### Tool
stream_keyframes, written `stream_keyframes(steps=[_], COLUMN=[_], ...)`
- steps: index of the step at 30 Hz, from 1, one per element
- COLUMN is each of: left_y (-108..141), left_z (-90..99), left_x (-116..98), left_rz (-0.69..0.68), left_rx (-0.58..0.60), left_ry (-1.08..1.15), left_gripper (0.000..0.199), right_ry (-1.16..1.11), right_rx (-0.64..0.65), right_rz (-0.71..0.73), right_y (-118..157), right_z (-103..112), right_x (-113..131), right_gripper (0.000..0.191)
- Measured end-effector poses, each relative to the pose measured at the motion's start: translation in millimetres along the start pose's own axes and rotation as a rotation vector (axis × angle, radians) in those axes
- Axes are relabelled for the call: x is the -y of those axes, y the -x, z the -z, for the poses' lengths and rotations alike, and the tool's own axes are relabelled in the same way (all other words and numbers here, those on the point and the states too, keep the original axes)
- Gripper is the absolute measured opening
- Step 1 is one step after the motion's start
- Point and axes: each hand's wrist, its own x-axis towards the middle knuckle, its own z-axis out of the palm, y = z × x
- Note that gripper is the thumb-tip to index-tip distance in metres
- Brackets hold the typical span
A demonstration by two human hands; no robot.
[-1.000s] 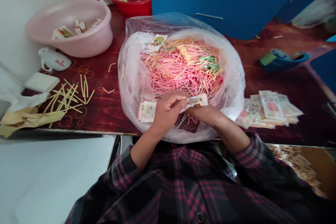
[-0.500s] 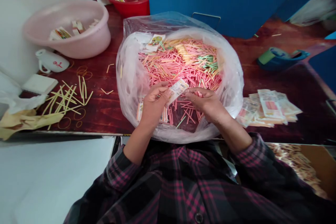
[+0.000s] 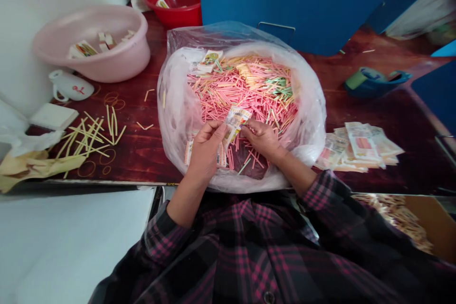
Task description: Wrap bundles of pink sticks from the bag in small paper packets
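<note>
A small printed plastic packet [image 3: 236, 118] is held up over the bag, between my two hands. My left hand [image 3: 205, 148] pinches its left edge with thumb and fingers. On its right edge, the closed fingers of my right hand [image 3: 262, 138] grip too; whether they also hold sticks is hidden. Below lies a clear plastic bag [image 3: 309, 104], rolled open and full of short pink, yellow and green sticks [image 3: 228, 89]. More printed packets [image 3: 221, 156] lie in the bag, partly behind my left hand. Another printed stack [image 3: 210, 59] rests at the bag's back left.
Filled packets [image 3: 366, 145] are piled on the right of the table, before a blue container [image 3: 377, 83]. A pink basin [image 3: 117, 64], red basin [image 3: 178, 12], white mug [image 3: 73, 86] and loose yellow sticks [image 3: 89, 135] stand or lie leftward. A blue panel [image 3: 285, 0] rises behind.
The packet has turned more upright in my left hand. My right hand has moved left onto its edge; the pink sticks seen in those fingers earlier no longer show. The view has shifted slightly.
</note>
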Motion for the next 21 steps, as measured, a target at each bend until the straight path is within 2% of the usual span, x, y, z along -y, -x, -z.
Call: stream_keyframes(steps=[2, 4, 6, 9, 11, 14, 17, 21], left_y=[0.9, 2.4, 4.2, 6.1, 6.2, 5.0, 4.7, 8.1], left_z=[0.9, 1.8, 2.7, 4.2, 4.9, 4.7, 3.4, 2.5], left_x=[0.6, 0.9, 0.8, 0.6, 1.6, 4.9, 7.7, 4.6], left_rz=[-0.005, -0.007, 0.007, 0.016, -0.002, -0.043, -0.073, -0.208], left_rx=[-0.003, 0.0, 0.011, 0.021, 0.021, 0.026, 0.039, 0.098], left_ry=[-0.014, -0.013, -0.002, 0.003, 0.0, 0.004, -0.015, -0.232], left_gripper=[0.027, 0.029, 0.029, 0.028, 0.028, 0.031, 0.03, 0.016], right_ry=[0.074, 0.075, 0.017, -0.185, -0.321, -0.357, -0.22, -0.045], right_rx=[0.092, 0.08, -0.012, -0.169, -0.198, -0.147, -0.072, 0.159], right_rz=[-0.019, -0.037, -0.053, -0.064, -0.099, -0.12, -0.055, -0.021], right_y=[-0.5, -0.4, 0.4, 5.2, 11.6, 22.0, 27.9, 29.8], right_z=[-3.5, -1.4, 5.3, 18.9, 26.8, 33.2, 33.4, 30.7], right_x=[-7.4, -8.4, -1.6, 19.5, 34.9, 51.9, 58.7, 57.4], right_gripper=[0.046, 0.05, 0.052, 0.048, 0.045, 0.045, 0.045, 0.036])
